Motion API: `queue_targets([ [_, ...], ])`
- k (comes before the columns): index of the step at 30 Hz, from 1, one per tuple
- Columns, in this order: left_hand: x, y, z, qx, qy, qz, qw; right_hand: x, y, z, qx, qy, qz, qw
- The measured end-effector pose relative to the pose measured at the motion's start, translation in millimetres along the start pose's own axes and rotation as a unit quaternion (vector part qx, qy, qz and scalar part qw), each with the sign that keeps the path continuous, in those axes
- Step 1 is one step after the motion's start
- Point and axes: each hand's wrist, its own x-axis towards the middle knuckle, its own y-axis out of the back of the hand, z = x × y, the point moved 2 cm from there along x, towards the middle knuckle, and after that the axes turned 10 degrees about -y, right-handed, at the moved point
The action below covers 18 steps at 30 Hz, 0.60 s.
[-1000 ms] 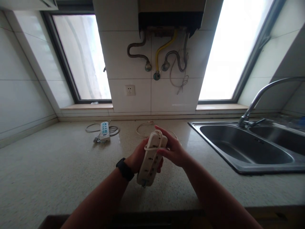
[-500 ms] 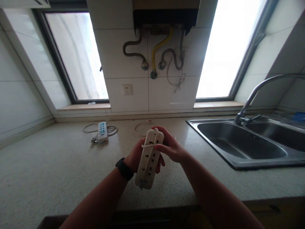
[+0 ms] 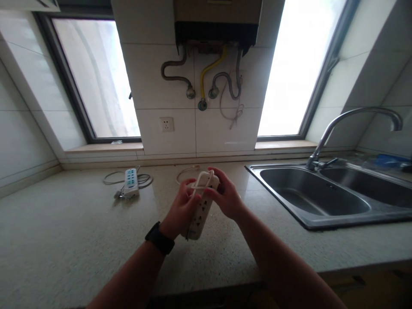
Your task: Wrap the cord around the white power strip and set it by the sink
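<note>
White power strip clasped by left hand and right hand, mid-frame. Cord partly looped over (loose length, apparently, left unwound).

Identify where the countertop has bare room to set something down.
Bare countertop spreads left of the black watch, nearer than the teal-faced power strip, and between the right hand and the sink. It is crowded around that strip's coiled cable, and centrally, where left hand and right hold the white power strip.

Hands gripping white power strip, cord across it, steel sink
</note>
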Motion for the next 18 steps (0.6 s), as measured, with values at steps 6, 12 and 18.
queue_targets([
  [6,3,-2,-7,0.217,-0.091,0.010,0.972,2,1,6,-0.039,-0.015,-0.001,0.999],
  [12,0,3,-4,0.230,-0.105,0.018,0.967,2,6,10,-0.061,-0.050,-0.055,0.995],
  [18,0,3,2,0.293,-0.094,0.051,0.950,4,9,8,-0.083,-0.059,-0.033,0.994],
])
